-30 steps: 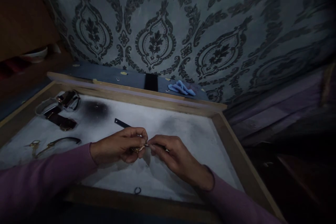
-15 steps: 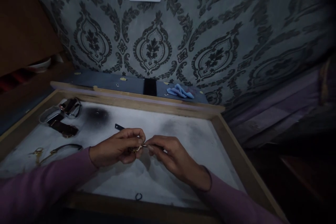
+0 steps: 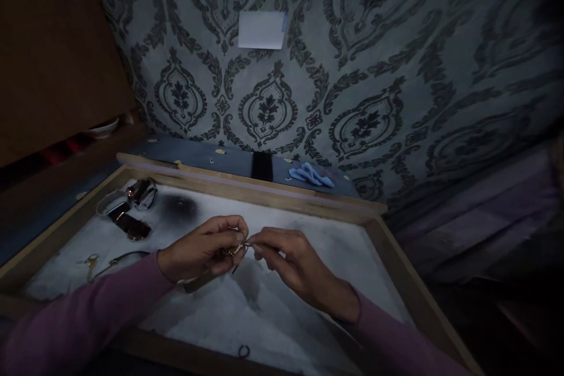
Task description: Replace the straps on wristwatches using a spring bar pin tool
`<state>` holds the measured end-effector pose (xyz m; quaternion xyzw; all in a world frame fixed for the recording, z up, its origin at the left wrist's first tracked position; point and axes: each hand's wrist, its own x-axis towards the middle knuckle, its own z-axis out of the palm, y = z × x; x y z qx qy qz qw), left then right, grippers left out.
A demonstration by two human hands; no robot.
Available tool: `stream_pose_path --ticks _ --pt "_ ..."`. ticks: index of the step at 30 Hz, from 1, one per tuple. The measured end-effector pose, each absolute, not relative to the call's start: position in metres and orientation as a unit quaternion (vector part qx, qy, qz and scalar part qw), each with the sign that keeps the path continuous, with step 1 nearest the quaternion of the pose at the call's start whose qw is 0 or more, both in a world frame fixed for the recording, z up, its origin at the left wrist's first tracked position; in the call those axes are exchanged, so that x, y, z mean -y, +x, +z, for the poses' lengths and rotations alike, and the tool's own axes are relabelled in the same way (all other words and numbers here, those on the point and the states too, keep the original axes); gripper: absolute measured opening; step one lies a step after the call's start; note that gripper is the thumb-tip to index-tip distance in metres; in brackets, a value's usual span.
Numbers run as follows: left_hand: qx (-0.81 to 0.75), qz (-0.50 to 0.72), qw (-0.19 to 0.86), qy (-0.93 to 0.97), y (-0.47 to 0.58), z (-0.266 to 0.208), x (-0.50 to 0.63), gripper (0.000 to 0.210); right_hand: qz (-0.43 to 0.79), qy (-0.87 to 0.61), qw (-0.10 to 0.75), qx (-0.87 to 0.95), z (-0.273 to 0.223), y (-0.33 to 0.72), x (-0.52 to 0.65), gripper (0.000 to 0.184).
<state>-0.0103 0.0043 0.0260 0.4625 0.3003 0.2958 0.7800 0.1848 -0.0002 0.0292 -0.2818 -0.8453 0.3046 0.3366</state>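
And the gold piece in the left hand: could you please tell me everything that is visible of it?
The gold piece is small, shiny and metallic-looking, with a pale, speckled edge. The left hand pinches and partly hides it, so its full shape and tilt cannot be told. It is held up over the wooden tray. A thin tool in the right hand meets or nearly meets its right side.
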Motion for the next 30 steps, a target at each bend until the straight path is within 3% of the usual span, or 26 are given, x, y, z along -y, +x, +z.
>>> stream_pose_path --ticks 30 --pt "-0.290 0.288 0.779 0.476 -0.0100 0.0228 -0.0026 0.023 0.256 -0.261 0.337 0.868 0.0263 0.1846 0.0043 0.023"
